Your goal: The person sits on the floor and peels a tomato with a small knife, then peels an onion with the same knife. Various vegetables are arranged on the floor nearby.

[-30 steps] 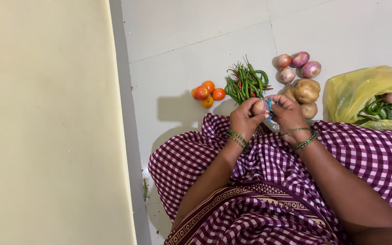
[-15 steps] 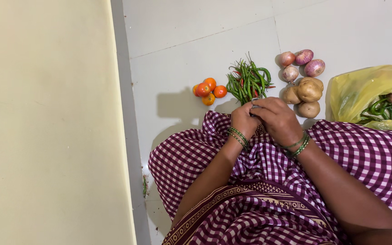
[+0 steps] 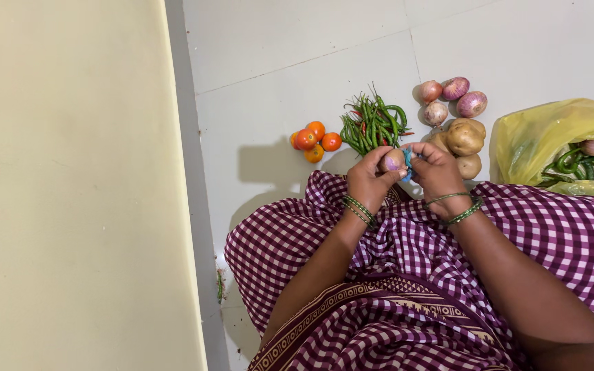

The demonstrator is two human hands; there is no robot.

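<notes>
My left hand (image 3: 368, 180) grips a small purple-skinned onion (image 3: 392, 161) above my lap. My right hand (image 3: 438, 172) is closed on a blue-handled tool (image 3: 407, 165), held against the onion's right side; most of the tool is hidden by my fingers. Both wrists wear green bangles. Just beyond my hands lie a heap of green chillies (image 3: 374, 125) and several potatoes (image 3: 464, 139).
Small tomatoes (image 3: 314, 140) sit on the pale tiled floor to the left of the chillies. Three onions (image 3: 452, 99) lie behind the potatoes. A yellow plastic bag (image 3: 551, 134) at the right holds more chillies and an onion. A cream wall runs down the left.
Half a second ago my right hand covered the onion and my left hand. Now it has drawn back to the right, and the onion and blue tool show again.
</notes>
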